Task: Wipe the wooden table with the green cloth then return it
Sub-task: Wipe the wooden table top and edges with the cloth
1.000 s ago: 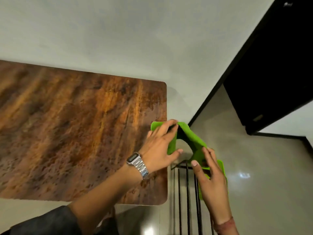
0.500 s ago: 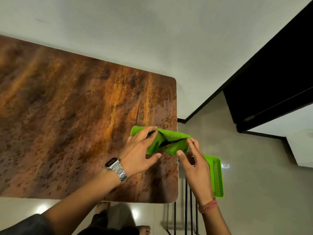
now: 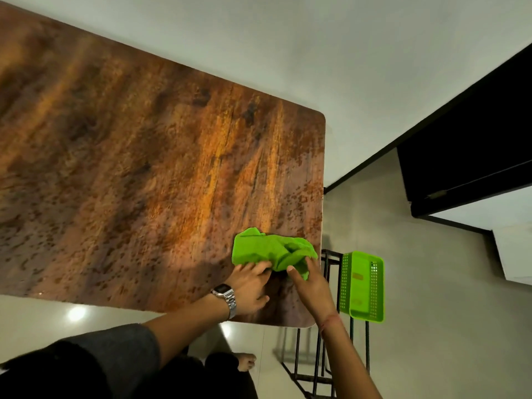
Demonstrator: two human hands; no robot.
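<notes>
The green cloth lies crumpled on the wooden table, near its right front corner. My left hand, with a metal watch on the wrist, grips the cloth's near left edge. My right hand pinches the cloth's near right part, close to the table's right edge. Both hands rest low over the tabletop.
A green perforated basket sits on a black metal rack just right of the table's corner. Glossy pale floor runs below and to the right. A dark doorway stands at the far right. My foot shows under the table edge.
Both hands carried the cloth from above the rack and basket leftward onto the table's corner and lowered it to the surface; the basket now stands uncovered.
</notes>
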